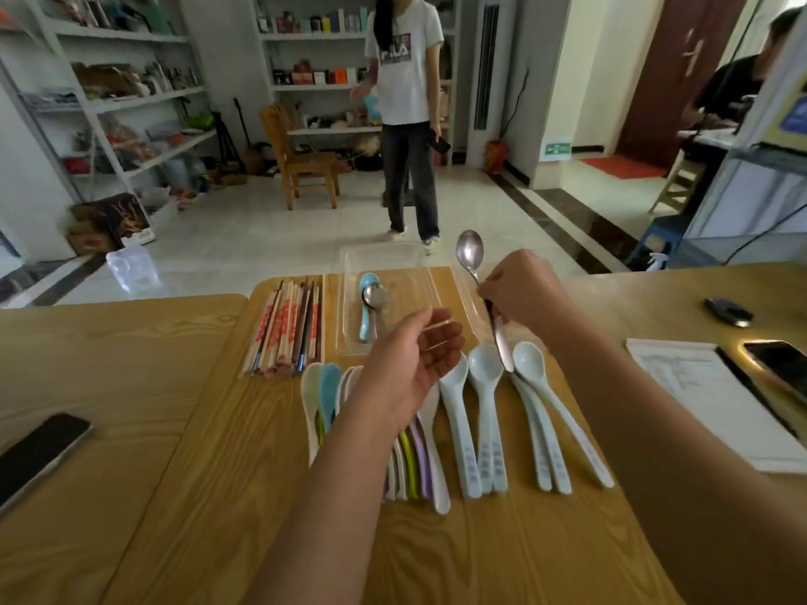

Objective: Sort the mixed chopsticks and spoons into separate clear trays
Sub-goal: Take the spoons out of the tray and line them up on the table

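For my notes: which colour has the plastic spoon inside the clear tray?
The plastic spoon is light blue, seen in head view.

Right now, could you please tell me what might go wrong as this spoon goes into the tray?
The tray seems to overhang the far edge of the table, so a spoon dropped at its far end might tip it. The right hand grips the metal spoon mid-handle; its lower end is close to the white spoons and could knock them.

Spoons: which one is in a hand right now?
The metal spoon gripped by the right hand, bowl raised. All the rest lie flat, in the clear tray or on the table.
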